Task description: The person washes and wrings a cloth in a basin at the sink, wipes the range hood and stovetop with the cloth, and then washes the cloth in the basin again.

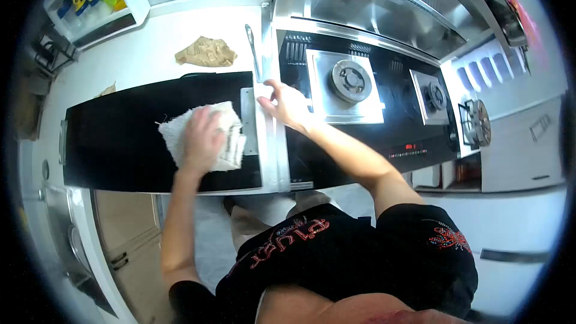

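My left hand [205, 138] is slightly blurred and presses a folded white cloth [231, 121] onto a long black glossy panel [120, 138], its fingers bent over the cloth. The panel lies on the white counter and has a pale metal plate [249, 123] along its right end. My right hand [285, 105] rests at the light strip between this panel and the gas hob [312, 150]. Its thumb and fingers are apart, and I see nothing held between them. Just beyond it lies a slim metal-handled tool [252, 48], its lower end close to my fingers.
Crumpled brown paper [207, 53] lies on the white counter [156, 30] behind the panel. The hob has one burner [351, 81] near my right arm and another burner [437, 96] farther right. A removed-looking burner part [478, 123] stands at the hob's right end. A sink [57, 204] is at left.
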Motion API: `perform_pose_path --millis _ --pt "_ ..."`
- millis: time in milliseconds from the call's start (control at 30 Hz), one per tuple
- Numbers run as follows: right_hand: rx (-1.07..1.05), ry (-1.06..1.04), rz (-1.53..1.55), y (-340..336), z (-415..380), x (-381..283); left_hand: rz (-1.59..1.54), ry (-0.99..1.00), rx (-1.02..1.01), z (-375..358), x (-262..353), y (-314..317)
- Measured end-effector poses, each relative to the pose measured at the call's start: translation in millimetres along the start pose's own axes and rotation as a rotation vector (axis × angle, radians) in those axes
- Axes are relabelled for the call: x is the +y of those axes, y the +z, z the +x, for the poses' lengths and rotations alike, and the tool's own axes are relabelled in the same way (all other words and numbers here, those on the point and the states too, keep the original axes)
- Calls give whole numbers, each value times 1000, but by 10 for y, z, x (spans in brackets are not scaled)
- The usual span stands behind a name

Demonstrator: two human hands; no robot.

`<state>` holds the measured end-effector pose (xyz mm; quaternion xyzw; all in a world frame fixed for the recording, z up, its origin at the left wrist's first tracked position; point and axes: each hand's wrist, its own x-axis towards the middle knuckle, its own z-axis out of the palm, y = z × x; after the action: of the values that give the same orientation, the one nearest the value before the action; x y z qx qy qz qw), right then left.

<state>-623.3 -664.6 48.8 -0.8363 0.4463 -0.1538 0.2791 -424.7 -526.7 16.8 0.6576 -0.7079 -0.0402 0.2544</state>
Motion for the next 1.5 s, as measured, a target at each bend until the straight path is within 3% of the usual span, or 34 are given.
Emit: perform_pose_path --millis 67,133,267,333,467,500,533,600,667,700,733,767,833,867,933,967,1000,1067,1100,1133,1167,1200,1233,1267,1333,1400,1500 --pt "71 133 -24 311 -120 -79 67 42 -100 49 -23 281" --pt "96 91 -33 474 -182 -230 86 -25 -137 63 49 207" --pt "168 214 -117 742 -210 -387 48 9 -192 80 -129 51" --pt "173 243 -157 780 -241 -366 12 0 -222 130 -410 -72" --pt "170 282 -170 793 -231 -381 332 -93 -46 83 -1532 -630" --pt "167 286 -169 789 -229 -391 422 -255 -190 72 -1931 -774" --pt "162 289 -167 800 -228 -390 267 -358 -72 -88 -2508 -839" --pt "221 241 -187 864 -224 -310 457 -582 -36 -370 -3208 -1056" --pt "277 196 -213 905 -236 -269 594 -835 -76 -516 -3446 -1178" --pt "308 173 -231 918 -237 -271 602 -860 -25 -529 -3473 -1096" --pt "340 144 -249 923 -220 -269 601 -861 38 -554 -3444 -961" --pt "338 156 -261 926 -207 -257 744 -816 -83 -481 -3064 -879" --pt "376 156 -283 1016 -192 -169 454 -523 -69 -465 -2102 -628" --pt "335 211 -297 1017 -178 -186 325 -281 20 -463 -1535 -482" --pt "356 149 -424 1131 -163 -19 60 -187 -78 -457 -700 -253" --pt "261 101 -522 1130 -213 12 -76 -152 -135 -469 -273 -145" --pt "161 125 -572 1086 -229 80 -139 -24 -4 -491 -55 -45" --pt "-129 169 -755 887 -211 -155 -182 11 -131 -586 -105 -62" --pt "-148 219 -746 834 -136 -106 -86 104 -95 -620 -223 31" --pt "144 292 -301 784 -164 -257 -54 122 -82 -627 -369 -74" --pt "139 192 -373 759 -146 36 -2 97 -56 -624 -596 -164" --pt "163 219 -270 732 -123 65 45 86 -36 -573 -870 -256" --pt "170 146 -237 835 -99 52 233 45 -107 -644 -1209 -672" --pt "200 97 -204 770 -116 138 168 41 97 -660 -1555 -826" --pt "121 232 -97 729 -109 69 256 -105 163 -761 -2372 -1283" --pt "115 210 62 785 -113 133 403 -304 146 -933 -3236 -1645" --pt "67 243 -20 763 -114 37 612 -588 74 -1281 -4498 -1926"
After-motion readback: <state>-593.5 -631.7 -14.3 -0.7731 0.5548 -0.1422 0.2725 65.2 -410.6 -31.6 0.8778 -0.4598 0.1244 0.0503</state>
